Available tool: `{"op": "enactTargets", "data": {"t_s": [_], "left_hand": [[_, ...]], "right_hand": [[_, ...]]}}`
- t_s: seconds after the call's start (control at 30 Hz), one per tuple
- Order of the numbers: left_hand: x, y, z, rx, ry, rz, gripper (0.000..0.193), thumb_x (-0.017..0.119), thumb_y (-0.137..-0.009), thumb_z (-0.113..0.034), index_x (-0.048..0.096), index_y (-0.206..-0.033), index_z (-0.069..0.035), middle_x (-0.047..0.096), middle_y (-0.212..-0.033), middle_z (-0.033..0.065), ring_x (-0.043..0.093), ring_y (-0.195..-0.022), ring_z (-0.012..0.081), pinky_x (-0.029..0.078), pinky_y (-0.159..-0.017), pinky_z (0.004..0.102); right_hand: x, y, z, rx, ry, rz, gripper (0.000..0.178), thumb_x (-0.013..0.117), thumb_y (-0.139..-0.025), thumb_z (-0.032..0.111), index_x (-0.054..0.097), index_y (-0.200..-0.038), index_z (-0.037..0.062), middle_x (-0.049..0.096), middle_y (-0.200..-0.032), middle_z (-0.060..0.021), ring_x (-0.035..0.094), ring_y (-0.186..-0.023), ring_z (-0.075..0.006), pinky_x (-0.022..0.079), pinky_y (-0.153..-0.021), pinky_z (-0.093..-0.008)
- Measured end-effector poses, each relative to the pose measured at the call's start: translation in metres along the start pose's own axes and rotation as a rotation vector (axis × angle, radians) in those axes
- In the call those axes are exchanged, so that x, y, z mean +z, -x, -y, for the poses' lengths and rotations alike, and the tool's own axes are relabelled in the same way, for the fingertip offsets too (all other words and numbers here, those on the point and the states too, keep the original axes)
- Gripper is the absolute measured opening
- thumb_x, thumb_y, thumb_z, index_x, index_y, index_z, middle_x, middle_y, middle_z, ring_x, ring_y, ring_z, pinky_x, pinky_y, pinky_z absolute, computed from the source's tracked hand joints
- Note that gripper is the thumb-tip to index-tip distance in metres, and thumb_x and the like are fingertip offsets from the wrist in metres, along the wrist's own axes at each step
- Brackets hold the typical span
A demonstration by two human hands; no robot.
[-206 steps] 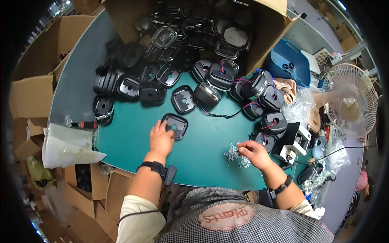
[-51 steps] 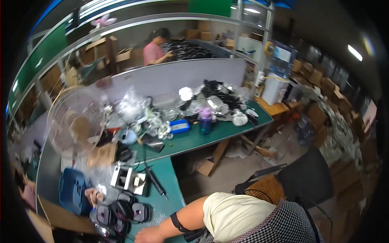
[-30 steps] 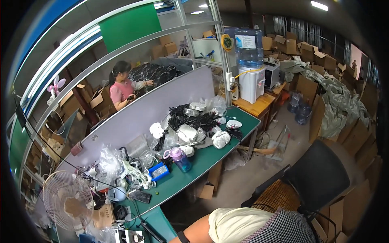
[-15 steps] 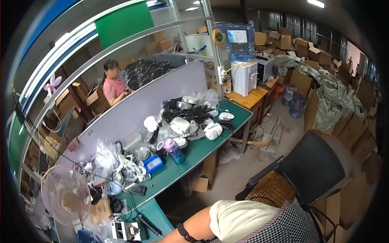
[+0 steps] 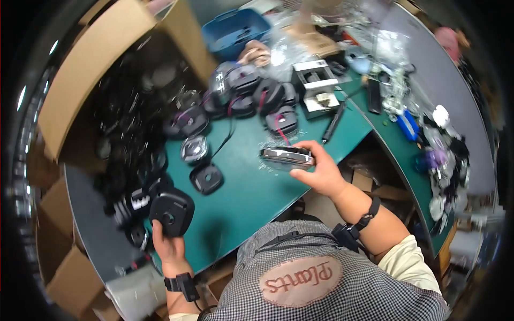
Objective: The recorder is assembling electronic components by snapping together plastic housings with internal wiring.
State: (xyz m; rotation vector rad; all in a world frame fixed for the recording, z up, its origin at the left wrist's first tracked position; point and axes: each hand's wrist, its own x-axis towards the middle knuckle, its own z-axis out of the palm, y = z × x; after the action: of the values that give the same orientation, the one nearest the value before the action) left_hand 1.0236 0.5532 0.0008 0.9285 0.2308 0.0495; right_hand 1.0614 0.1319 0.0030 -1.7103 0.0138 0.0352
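Note:
My left hand grips a black rounded-square plastic housing with a round hole in its face, raised over the left part of the green table. In my right hand, between thumb and fingers, is a dark rounded housing seen nearly edge-on, with a shiny rim. A thin red wire runs close to its top. Between the hands lie a black square cover and a clear round part. Beyond them sits a cluster of black rounded housings, some with red wires.
Many black parts fill a cardboard box at the left. At the back are a blue bin, a white and black bench fixture and a black pen-like tool. Plastic bags clutter the right-hand table.
My view has swung from the room at the right down to the green table. Both hands are now in sight, each holding a housing; earlier only part of my right arm showed.

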Motion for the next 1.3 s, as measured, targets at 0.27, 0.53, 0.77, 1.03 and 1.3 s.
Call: {"op": "enactTargets", "data": {"t_s": [0.27, 0.53, 0.77, 1.03, 1.3], "left_hand": [[-0.051, 0.045, -0.006, 0.053, -0.012, -0.268, 0.053, 0.062, -0.095, -0.031, 0.047, -0.136, 0.000, 0.055, -0.133, 0.0115, 0.055, -0.121, 0.0260, 0.042, -0.106, 0.0438], [-0.059, 0.053, 0.004, 0.026, -0.044, -0.315, 0.048, 0.063, -0.095, -0.027, 0.048, -0.132, -0.001, 0.056, -0.129, 0.0111, 0.055, -0.118, 0.0239, 0.043, -0.105, 0.0413], [-0.066, 0.046, 0.018, -0.027, -0.058, -0.363, 0.050, 0.065, -0.094, -0.027, 0.046, -0.131, -0.001, 0.056, -0.127, 0.0108, 0.056, -0.116, 0.0231, 0.043, -0.104, 0.0390], [-0.064, 0.042, 0.018, -0.029, -0.039, -0.374, 0.047, 0.066, -0.093, -0.027, 0.047, -0.127, -0.001, 0.057, -0.123, 0.0099, 0.057, -0.112, 0.0206, 0.044, -0.103, 0.0364], [-0.070, 0.046, 0.014, -0.002, -0.040, -0.384, 0.042, 0.064, -0.095, -0.023, 0.047, -0.127, -0.002, 0.057, -0.123, 0.0100, 0.057, -0.113, 0.0215, 0.046, -0.101, 0.0385]], "right_hand": [[0.096, -0.023, -0.073, -0.525, 0.539, 0.459, 0.050, 0.078, -0.067, 0.009, 0.060, -0.114, 0.0099, 0.059, -0.123, -0.0132, 0.053, -0.121, -0.0320, 0.044, -0.100, -0.0448], [0.119, -0.022, -0.149, -0.664, 0.829, 0.697, 0.028, 0.049, -0.090, 0.017, 0.060, -0.116, 0.0157, 0.051, -0.139, -0.0109, 0.043, -0.136, -0.0288, 0.029, -0.115, -0.0493], [0.119, -0.029, -0.142, -0.545, 0.957, 0.825, 0.054, 0.079, -0.070, 0.029, 0.058, -0.119, 0.0174, 0.042, -0.146, -0.0149, 0.039, -0.138, -0.0312, 0.024, -0.116, -0.0538], [0.176, -0.027, -0.102, -0.562, 0.992, 0.988, 0.063, 0.072, -0.079, 0.033, 0.051, -0.134, 0.0096, 0.035, -0.150, -0.0180, 0.029, -0.144, -0.0320, 0.017, -0.118, -0.0563], [0.199, -0.035, -0.116, -0.628, 1.063, 1.147, 0.022, 0.056, -0.087, 0.021, 0.068, -0.100, 0.0076, 0.067, -0.095, -0.0089, 0.060, -0.108, -0.0269, 0.031, -0.111, -0.0492]]}}
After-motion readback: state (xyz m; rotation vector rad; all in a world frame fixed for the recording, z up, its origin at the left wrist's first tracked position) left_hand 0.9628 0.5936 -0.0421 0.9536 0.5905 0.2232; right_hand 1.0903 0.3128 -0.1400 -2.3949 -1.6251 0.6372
